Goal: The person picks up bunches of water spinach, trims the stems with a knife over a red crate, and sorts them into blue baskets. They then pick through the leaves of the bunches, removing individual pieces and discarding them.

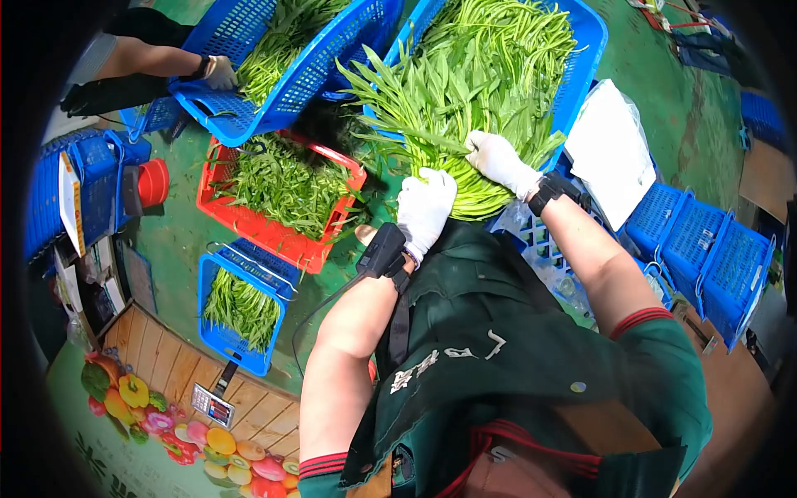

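White-gloved right hand (pixel 501 163), fingers clamped on leafy greens (pixel 457 91) heaped in blue basket (pixel 590 51); left hand (pixel 425 209) beside stems (pixel 486 201), fingers bent, grip I can't tell. Gathering step in hand, I judge; next move calls for light grip, stems bunched evenly.

Crated greens (pixel 486 91), a scale (pixel 212 406) and fruit-printed panel (pixel 187 450) suggest a produce shop.
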The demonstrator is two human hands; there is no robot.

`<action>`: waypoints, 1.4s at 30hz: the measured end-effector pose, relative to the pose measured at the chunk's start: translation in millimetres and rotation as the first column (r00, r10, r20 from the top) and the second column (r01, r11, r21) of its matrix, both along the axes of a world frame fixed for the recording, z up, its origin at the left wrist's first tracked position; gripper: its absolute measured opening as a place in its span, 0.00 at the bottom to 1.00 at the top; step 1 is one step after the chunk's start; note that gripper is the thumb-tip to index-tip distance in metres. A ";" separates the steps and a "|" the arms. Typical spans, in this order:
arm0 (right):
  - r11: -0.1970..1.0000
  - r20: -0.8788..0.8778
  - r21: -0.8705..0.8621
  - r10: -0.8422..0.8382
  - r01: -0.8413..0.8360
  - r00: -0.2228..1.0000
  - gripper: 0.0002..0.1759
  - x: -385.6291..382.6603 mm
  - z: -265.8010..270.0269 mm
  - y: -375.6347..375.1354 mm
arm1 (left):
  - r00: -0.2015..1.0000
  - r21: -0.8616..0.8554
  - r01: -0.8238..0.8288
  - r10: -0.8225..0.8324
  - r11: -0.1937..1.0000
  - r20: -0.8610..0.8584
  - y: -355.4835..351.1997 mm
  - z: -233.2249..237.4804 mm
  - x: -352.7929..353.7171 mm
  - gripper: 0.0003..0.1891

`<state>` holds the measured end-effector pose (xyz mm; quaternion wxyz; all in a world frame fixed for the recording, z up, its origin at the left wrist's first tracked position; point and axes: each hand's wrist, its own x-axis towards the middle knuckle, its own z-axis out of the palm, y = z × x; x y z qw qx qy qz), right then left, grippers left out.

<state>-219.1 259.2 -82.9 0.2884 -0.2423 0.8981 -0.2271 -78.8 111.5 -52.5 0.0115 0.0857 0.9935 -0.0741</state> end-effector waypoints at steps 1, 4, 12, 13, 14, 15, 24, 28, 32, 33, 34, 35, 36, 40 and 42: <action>0.999 -0.097 0.017 0.045 -0.044 0.994 0.08 -0.3 2.9 1.3 | 1.000 0.009 -0.001 0.001 1.000 0.006 -0.3 -0.1 -0.5 0.20; 0.963 -0.042 0.046 -0.263 0.265 0.964 0.08 -14.8 -5.9 -3.9 | 1.000 0.013 0.008 -0.008 1.000 0.000 -1.3 2.4 -0.9 0.19; 0.844 -0.408 0.084 -0.456 0.530 0.791 0.07 -24.3 -41.6 -30.0 | 0.999 -0.031 -0.034 0.034 0.999 -0.013 2.9 1.7 -2.8 0.17; 0.825 -0.362 0.073 -0.501 0.560 0.786 0.07 -34.6 -34.4 -28.7 | 0.999 -0.015 -0.031 0.031 0.999 -0.013 1.7 2.6 -1.1 0.17; 0.881 -0.297 0.054 -0.435 0.470 0.850 0.10 -44.9 -26.1 -25.6 | 0.999 0.000 -0.028 0.028 1.000 -0.018 -0.6 3.4 -2.3 0.17; 0.960 -0.352 -0.095 -0.281 0.264 0.893 0.13 -46.6 -13.0 -37.1 | 0.999 0.002 -0.029 0.029 1.000 -0.022 -2.3 3.5 -4.2 0.17; 0.989 0.132 0.037 -0.145 0.142 0.981 0.12 -14.6 -38.7 -27.0 | 1.000 0.017 -0.029 0.029 0.999 0.004 0.5 -2.3 1.0 0.19; 0.937 0.319 -0.021 -0.326 0.350 0.890 0.08 -12.7 -57.1 -12.3 | 0.999 -0.005 -0.037 0.037 0.999 -0.025 1.6 -3.9 2.8 0.19; 0.874 0.463 0.015 -0.437 0.486 0.771 0.09 -18.5 -69.5 -15.6 | 1.000 0.019 -0.016 0.016 1.000 -0.011 0.3 -0.9 0.0 0.19; 0.850 0.484 -0.033 -0.447 0.526 0.752 0.08 -16.8 -68.8 -14.0 | 1.000 0.005 -0.019 0.019 1.000 -0.015 0.1 -0.5 0.2 0.19; 0.851 0.483 -0.034 -0.445 0.524 0.754 0.08 -16.6 -68.8 -14.0 | 1.000 0.004 -0.022 0.022 1.000 -0.016 -0.4 -1.0 -0.5 0.19; 0.875 0.436 -0.028 -0.425 0.484 0.793 0.08 -15.7 -65.7 -15.6 | 1.000 0.009 -0.023 0.023 1.000 -0.016 -0.5 -1.1 -0.4 0.19; 0.896 0.390 -0.018 -0.402 0.444 0.828 0.08 -13.4 -62.7 -16.3 | 1.000 0.014 -0.023 0.023 1.000 -0.014 -0.2 -1.1 0.7 0.19; 0.985 0.288 0.112 -0.160 0.133 0.944 0.05 -19.8 -52.7 -24.9 | 0.999 0.009 -0.032 0.032 0.999 -0.018 1.0 -4.1 1.4 0.19; 0.987 0.245 0.115 -0.139 0.113 0.960 0.05 -19.2 -58.9 -25.6 | 0.999 0.009 -0.033 0.033 0.999 -0.029 0.4 -2.4 0.0 0.19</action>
